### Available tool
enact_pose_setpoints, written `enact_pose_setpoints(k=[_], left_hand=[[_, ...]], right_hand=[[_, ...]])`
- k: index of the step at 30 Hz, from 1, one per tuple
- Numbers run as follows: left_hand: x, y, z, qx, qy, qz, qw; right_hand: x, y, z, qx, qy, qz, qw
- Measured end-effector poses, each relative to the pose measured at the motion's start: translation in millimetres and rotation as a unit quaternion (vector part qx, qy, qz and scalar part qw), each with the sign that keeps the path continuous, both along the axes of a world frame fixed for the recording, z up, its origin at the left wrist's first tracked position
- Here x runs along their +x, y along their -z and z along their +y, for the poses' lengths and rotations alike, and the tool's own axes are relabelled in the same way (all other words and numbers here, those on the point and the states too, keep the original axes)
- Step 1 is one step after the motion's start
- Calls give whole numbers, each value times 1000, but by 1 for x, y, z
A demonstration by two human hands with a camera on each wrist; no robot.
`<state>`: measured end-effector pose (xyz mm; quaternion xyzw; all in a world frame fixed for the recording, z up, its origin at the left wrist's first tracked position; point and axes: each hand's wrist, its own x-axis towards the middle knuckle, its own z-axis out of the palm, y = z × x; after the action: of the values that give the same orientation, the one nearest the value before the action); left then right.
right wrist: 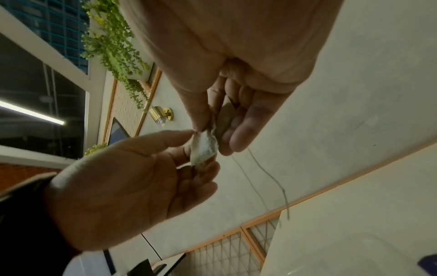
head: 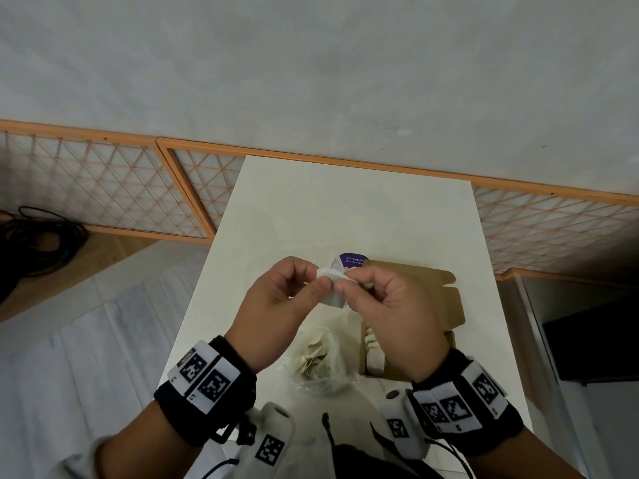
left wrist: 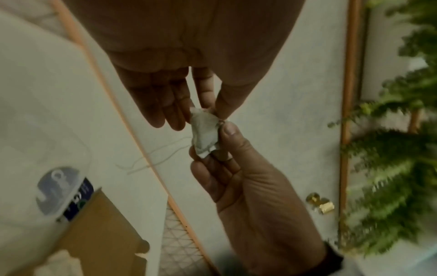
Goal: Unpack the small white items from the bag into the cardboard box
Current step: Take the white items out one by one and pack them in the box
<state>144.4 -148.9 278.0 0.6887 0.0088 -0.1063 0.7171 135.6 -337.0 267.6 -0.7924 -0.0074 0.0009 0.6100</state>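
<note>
From the head view, both hands are up over the middle of the bench [head: 345,209], sharing one small white item [head: 332,283]. The left hand [head: 280,305] pinches its left end between thumb and forefinger; the right hand [head: 390,312] pinches the right end, fingers curled round it. Below them, near the person, sits the clear bag [head: 318,357] with more pale items inside. The cardboard box [head: 446,305] lies just right of the bag, directly under the right hand, a few white pieces already in it. So the right hand is the nearer one for the drop, I'd say: down and slightly right.

Left wrist view: the left hand [left wrist: 165,97] nips the item [left wrist: 204,134] at its top corner, the right hand [left wrist: 236,168] holds the lower end. The item's long axis runs between the two grips, and thin threads trail off it toward the bench.

Right wrist view: same story. The right hand [right wrist: 236,93] pinches the item [right wrist: 203,147] with thumb and fingertips, the left hand [right wrist: 132,179] holds its other edge. A loose thread [right wrist: 272,179] dangles away; it could snag on the box's rim.
</note>
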Motion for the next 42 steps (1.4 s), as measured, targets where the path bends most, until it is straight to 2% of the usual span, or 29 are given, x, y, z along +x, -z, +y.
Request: enact_pose_setpoints(k=[3,9,14,17,22,26,28,30,34,42], left_hand=[[3,-4,0,77,15,-80,994],[10,-9,3,252,48,-203,945],[7,-8,2,294,59,-240,923],[8,-7,3,327,78,-282,899],[7,-8,10,337,64,-268,900],[0,-13,18,331,144,-237,902],[-4,-14,17,317,187,-222,903],[-6,-14,13,317,205,-231,897],[-6,-12,4,309,180,-269,894],[-5,-7,3,317,165,-251,900]], right_hand=[[-1,0,-2,-45,-41,-34,998],[-3,-2,-5,-103,-55,-69,991],[-5,-3,-6,-125,-36,-84,988],[-6,-2,-6,-118,-34,-78,989],[-9,11,-17,-108,-13,-22,994],[-5,18,-29,-137,26,-5,990],[-2,12,-30,-107,23,-4,994],[-1,1,-26,-69,-2,-8,998],[-6,-11,-15,-86,-79,-36,993],[-16,-7,-17,-78,-190,-20,978]])
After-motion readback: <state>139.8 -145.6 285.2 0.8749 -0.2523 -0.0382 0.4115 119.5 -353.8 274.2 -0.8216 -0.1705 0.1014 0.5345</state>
